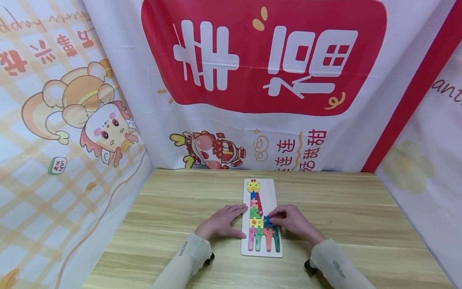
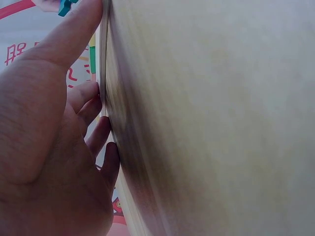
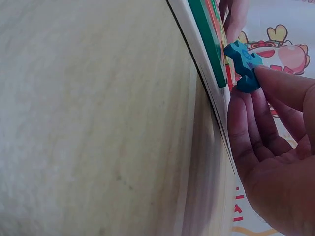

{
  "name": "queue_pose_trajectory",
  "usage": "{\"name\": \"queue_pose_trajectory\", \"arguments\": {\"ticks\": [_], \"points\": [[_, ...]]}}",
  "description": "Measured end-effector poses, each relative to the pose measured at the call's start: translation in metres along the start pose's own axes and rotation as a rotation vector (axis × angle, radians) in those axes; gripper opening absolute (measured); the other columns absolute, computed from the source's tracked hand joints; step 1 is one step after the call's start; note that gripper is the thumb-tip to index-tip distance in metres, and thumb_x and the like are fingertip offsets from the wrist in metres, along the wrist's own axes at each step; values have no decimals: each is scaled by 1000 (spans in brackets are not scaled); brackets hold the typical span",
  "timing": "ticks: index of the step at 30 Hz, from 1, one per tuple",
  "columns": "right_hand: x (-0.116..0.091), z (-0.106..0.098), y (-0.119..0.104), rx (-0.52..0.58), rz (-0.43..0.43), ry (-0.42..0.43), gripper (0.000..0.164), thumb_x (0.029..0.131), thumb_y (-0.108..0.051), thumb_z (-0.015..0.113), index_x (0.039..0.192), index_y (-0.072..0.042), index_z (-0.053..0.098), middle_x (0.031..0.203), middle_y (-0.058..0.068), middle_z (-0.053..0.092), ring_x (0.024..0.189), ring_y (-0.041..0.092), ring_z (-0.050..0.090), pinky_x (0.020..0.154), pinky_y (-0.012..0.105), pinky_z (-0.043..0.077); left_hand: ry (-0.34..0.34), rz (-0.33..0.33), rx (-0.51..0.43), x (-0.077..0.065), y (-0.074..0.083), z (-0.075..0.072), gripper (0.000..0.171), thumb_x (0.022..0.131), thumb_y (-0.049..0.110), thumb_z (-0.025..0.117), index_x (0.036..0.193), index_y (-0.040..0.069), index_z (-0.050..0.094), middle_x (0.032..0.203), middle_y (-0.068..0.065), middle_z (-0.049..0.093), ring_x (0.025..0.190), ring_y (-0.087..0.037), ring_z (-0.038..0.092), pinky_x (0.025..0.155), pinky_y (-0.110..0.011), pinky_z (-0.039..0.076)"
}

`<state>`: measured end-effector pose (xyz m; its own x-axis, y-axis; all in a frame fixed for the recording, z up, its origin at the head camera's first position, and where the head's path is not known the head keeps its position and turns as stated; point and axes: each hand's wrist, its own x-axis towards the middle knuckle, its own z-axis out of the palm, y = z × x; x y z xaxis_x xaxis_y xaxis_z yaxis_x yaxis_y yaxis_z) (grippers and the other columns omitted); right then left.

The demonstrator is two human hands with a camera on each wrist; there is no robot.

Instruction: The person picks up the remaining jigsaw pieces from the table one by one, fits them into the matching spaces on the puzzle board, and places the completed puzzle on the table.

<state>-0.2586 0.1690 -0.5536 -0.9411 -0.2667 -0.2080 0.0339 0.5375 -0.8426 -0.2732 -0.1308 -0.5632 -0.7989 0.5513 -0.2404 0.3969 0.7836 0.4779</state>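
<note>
A white puzzle board [image 1: 268, 192] lies on the table, filled with coloured giraffe puzzle pieces: a yellow head [image 1: 253, 186], neck and body pieces, and several legs [image 1: 268, 240]. My right hand [image 1: 294, 220] pinches a blue puzzle piece [image 3: 246, 69] between thumb and fingers. In the right wrist view the piece is tilted and held just above the board. In the head view it is over the giraffe's rear body, above the legs. My left hand [image 1: 225, 221] rests along the board's left edge, its thumb and fingers spread and touching it.
The wooden table [image 1: 173, 208] extends on both sides of the board. A printed cloth [image 1: 267, 140] hangs behind the table, and more printed cloth [image 1: 72, 120] covers the left side. Dark bands [image 1: 310, 267] sit at both wrists.
</note>
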Motion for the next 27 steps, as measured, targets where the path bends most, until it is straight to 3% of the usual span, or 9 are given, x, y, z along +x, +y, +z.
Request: {"name": "queue_pose_trajectory", "arguments": {"ticks": [27], "points": [[5,0,8,16,15,-17,12,91,-19,79,102,-23,80,99,-2,74,89,18,63,77,32,51,-10,13,9,1,-2,0,101,81,73,73,164,39,25,172,14,23,159,-27,23,126,-58,26]]}}
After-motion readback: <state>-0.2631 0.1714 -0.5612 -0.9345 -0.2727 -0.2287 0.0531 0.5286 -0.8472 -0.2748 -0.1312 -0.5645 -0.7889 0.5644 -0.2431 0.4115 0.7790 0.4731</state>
